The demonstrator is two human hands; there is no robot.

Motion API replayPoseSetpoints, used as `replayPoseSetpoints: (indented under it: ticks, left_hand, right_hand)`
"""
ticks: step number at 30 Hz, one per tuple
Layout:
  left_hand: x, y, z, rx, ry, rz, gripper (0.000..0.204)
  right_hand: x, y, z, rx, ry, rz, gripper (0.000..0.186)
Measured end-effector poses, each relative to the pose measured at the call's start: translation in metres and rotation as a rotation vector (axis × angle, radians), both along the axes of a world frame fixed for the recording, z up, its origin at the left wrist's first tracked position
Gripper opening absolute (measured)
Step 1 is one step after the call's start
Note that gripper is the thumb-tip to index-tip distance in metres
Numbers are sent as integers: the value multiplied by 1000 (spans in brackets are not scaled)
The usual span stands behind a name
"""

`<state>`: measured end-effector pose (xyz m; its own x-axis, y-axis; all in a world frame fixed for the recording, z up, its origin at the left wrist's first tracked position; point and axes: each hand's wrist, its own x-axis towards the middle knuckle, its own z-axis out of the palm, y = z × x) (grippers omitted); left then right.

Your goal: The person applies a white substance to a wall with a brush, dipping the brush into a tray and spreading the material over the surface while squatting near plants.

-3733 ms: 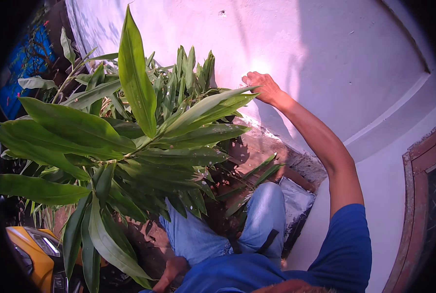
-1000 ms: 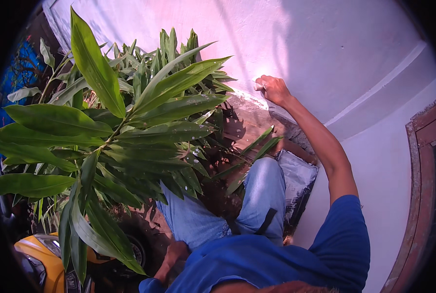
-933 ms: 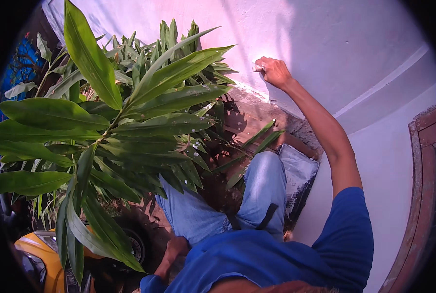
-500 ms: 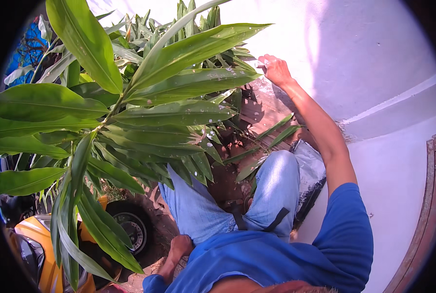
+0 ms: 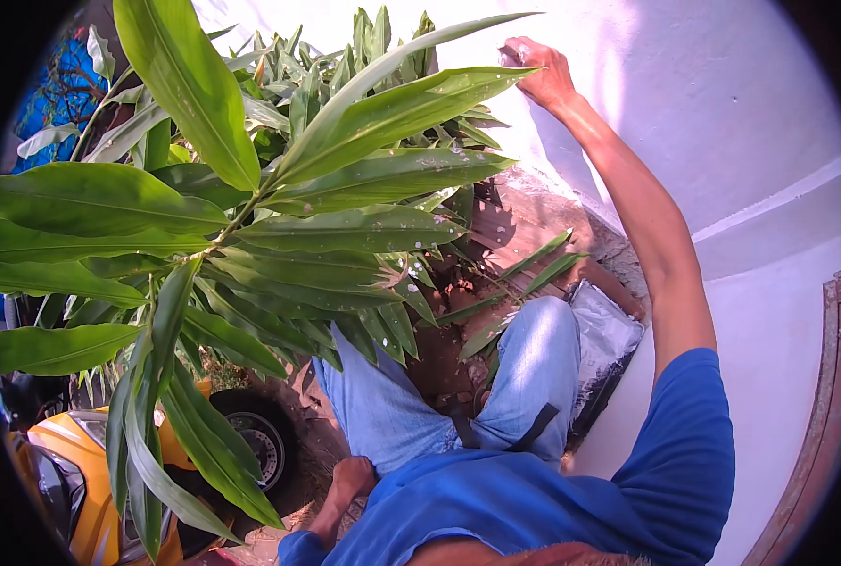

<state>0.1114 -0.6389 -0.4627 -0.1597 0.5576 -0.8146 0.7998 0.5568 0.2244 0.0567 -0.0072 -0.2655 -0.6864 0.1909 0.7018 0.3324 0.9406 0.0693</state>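
My right hand (image 5: 545,75) reaches out to the white wall (image 5: 684,104), arm stretched, its fingers pinched together against the surface. A small pale thing shows at the fingertips, too small and too bright to name. Beside my left thigh, my left hand (image 5: 353,477) is closed in a fist; its fingers curl under, and what is inside, if anything, is hidden. A tall plant with long green leaves (image 5: 345,231) spreads in front of me, one leaf tip ending just beside my right hand. White flecks dot several leaves.
A grey-white bag (image 5: 601,325) lies between my right knee and the wall. Cut leaves (image 5: 543,269) rest on the brick ground (image 5: 505,222). At lower left stands a yellow motorbike (image 5: 86,472) with a black wheel (image 5: 255,439). A brown frame edge (image 5: 812,434) borders the right.
My right hand has moved up the wall, farther away from me, with the fingers still pinched. The view has shifted slightly. My left hand stays by the thigh.
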Motion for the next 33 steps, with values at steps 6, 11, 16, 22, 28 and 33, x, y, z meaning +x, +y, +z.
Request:
replayPoseSetpoints:
  ticks: [6,11,16,22,28,33]
  left_hand:
    - [-2,-9,-8,7,-9,20,26]
    - [3,-12,-12,22,-30,23,25]
    - [9,-17,-21,5,4,51,25]
    - [2,-9,-15,56,-18,-14,25]
    - [-8,3,-10,69,-17,24,33]
    - [-5,-21,-63,32,-56,70,42]
  right_hand:
    - [-14,-8,65,483,164,98,11]
    - [-20,-25,-82,248,-107,141,11]
    - [-25,-18,-84,17,-180,80,19]
    - [-36,-11,126,323,162,70,10]
    - [-52,-23,107,553,-51,-72,9]
    - [-61,-31,26,103,-374,63,12]
